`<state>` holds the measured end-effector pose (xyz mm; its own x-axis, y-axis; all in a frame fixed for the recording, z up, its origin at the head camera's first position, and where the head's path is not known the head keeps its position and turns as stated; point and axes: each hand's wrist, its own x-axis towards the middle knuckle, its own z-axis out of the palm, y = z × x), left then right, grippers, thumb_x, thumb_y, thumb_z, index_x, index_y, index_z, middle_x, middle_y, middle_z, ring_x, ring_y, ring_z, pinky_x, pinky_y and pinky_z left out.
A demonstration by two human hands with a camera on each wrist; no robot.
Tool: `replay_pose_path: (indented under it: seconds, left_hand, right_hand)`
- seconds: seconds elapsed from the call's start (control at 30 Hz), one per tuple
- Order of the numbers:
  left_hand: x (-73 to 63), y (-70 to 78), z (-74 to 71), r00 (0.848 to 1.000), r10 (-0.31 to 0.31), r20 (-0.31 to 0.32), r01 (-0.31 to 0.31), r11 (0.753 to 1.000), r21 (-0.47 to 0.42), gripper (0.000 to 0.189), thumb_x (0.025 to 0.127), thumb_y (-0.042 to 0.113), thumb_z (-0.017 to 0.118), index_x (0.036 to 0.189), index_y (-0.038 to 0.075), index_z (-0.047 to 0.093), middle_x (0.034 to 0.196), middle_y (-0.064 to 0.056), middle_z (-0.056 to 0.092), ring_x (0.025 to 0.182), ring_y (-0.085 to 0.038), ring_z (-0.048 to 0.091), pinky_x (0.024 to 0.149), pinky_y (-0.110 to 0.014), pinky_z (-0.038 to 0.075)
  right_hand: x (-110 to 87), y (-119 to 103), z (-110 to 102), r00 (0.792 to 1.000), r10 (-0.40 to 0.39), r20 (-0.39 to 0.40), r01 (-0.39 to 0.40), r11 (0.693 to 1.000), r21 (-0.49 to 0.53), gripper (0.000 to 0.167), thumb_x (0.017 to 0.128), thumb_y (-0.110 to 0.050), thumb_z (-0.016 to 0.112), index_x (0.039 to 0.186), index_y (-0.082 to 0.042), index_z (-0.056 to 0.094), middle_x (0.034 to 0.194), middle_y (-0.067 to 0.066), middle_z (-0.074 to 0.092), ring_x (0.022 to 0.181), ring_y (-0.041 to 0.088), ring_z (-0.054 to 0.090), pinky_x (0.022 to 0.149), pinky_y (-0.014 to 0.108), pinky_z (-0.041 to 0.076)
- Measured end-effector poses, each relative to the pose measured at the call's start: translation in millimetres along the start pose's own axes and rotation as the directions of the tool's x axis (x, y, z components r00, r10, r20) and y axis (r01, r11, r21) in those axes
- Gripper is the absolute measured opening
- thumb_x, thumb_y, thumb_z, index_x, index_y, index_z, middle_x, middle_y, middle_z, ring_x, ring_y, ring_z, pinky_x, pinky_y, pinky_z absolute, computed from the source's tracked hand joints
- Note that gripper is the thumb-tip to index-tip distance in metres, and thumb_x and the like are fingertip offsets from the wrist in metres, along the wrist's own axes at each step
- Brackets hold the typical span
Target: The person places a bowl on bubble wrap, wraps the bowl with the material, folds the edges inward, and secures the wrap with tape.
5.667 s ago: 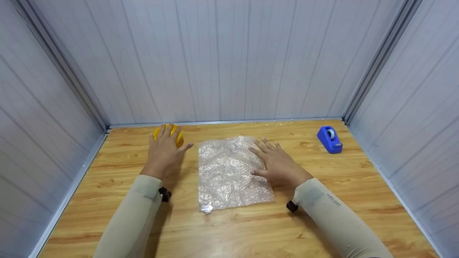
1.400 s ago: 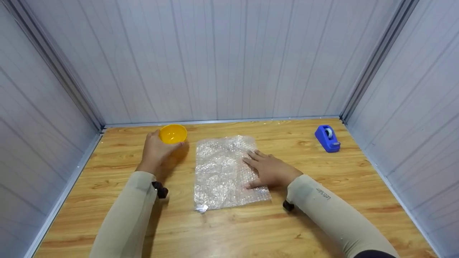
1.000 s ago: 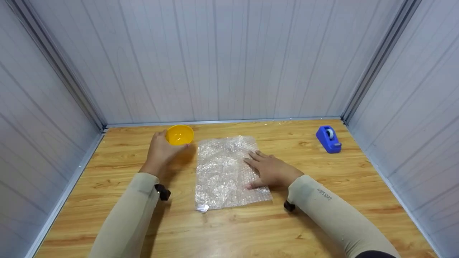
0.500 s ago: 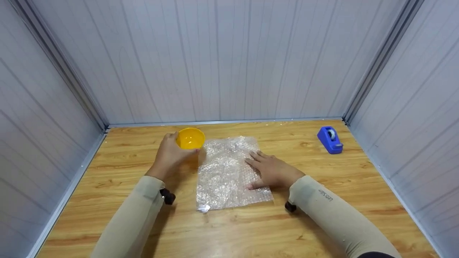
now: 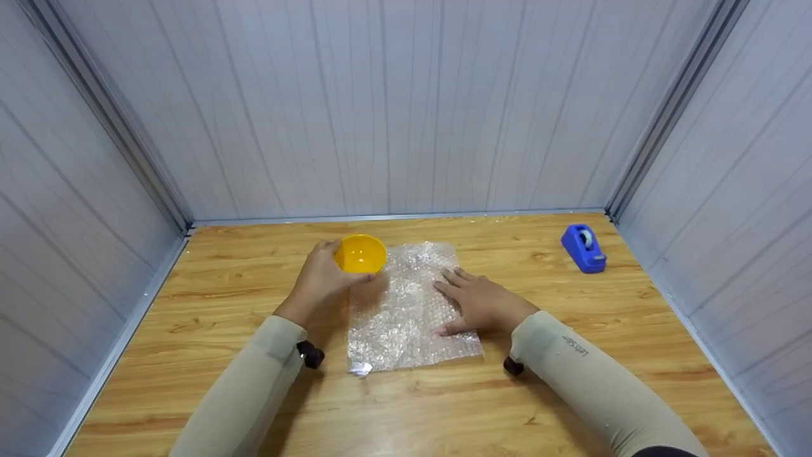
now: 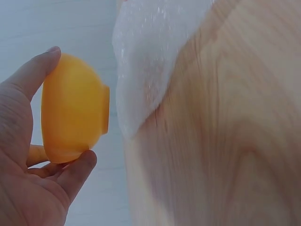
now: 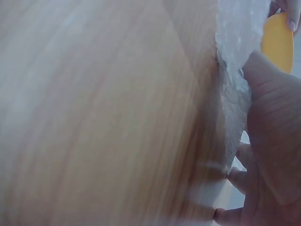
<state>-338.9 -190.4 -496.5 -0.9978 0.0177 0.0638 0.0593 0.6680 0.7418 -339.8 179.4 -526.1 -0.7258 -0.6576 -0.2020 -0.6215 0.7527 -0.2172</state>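
While the left hand pinches the yellow bowl by its side, thumb near and fingers far, the right hand lies with its fingers spread on the bubble wrap, probably to steady so light a sheet. The left wrist view shows the bowl's foot off the surface; from the head it is upright, mouth up, over the wrap's far left corner. The grip from outside leaves its mouth uncovered, and likely keeps it level. Under the wrap is the wooden table; well apart, near the right wall, stands a blue tape dispenser. Small dark lettering on the right sleeve seems to read "LetsSlim", though it is too blurred to be sure; no label can be made out on the bowl or dispenser.
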Motion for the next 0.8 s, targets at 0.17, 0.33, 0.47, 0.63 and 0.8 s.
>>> replay_pose_path:
  seconds: [0.17,0.33,0.47,0.63,0.8]
  left_hand:
    - [-3.0,6.3,9.3,1.000,0.021,0.022,-0.022,1.000,0.018,0.117,0.080,0.051,0.103,0.168,-0.002,0.049,0.160,-0.021,0.058,0.138,-0.041,0.063,0.120,-0.056,0.057]
    - [-5.5,12.7,19.2,0.997,0.065,0.033,-0.066,0.998,0.016,0.113,0.077,0.048,0.105,0.164,-0.003,0.054,0.157,-0.022,0.061,0.139,-0.042,0.064,0.123,-0.056,0.055]
    - [-7.0,17.2,27.1,0.996,0.076,0.050,-0.076,0.997,0.005,0.112,0.077,0.047,0.106,0.163,-0.005,0.055,0.160,-0.024,0.059,0.144,-0.043,0.062,0.127,-0.057,0.052]
    - [-11.7,22.8,38.1,0.994,0.077,0.081,-0.078,0.997,0.012,0.113,0.078,0.046,0.106,0.165,-0.004,0.054,0.166,-0.024,0.056,0.149,-0.044,0.060,0.129,-0.057,0.051]
    - [-15.3,26.6,50.3,0.990,0.088,0.111,-0.091,0.996,0.022,0.111,0.079,0.049,0.105,0.164,-0.002,0.056,0.165,-0.025,0.058,0.148,-0.044,0.061,0.128,-0.057,0.051]
  right_hand:
    - [0.4,0,0,1.000,0.009,0.015,-0.009,1.000,-0.006,0.118,0.094,-0.093,0.062,0.183,-0.024,0.025,0.192,0.010,0.013,0.179,0.040,0.014,0.138,0.074,0.026]
    - [0.9,1,-1,1.000,0.007,0.012,-0.007,1.000,-0.005,0.118,0.094,-0.092,0.063,0.183,-0.024,0.026,0.192,0.011,0.012,0.178,0.040,0.014,0.138,0.074,0.026]
    - [1.5,1,-1,1.000,0.002,0.007,-0.002,1.000,-0.001,0.118,0.094,-0.091,0.064,0.183,-0.024,0.025,0.192,0.011,0.012,0.178,0.041,0.014,0.138,0.074,0.026]
    - [2.1,0,-1,1.000,0.005,0.018,-0.004,1.000,-0.013,0.117,0.094,-0.092,0.062,0.183,-0.026,0.023,0.192,0.009,0.011,0.179,0.039,0.013,0.138,0.074,0.025]
    - [1.6,0,-1,1.000,0.012,0.022,-0.012,1.000,-0.028,0.117,0.094,-0.092,0.062,0.183,-0.026,0.023,0.193,0.008,0.011,0.179,0.038,0.014,0.138,0.074,0.024]
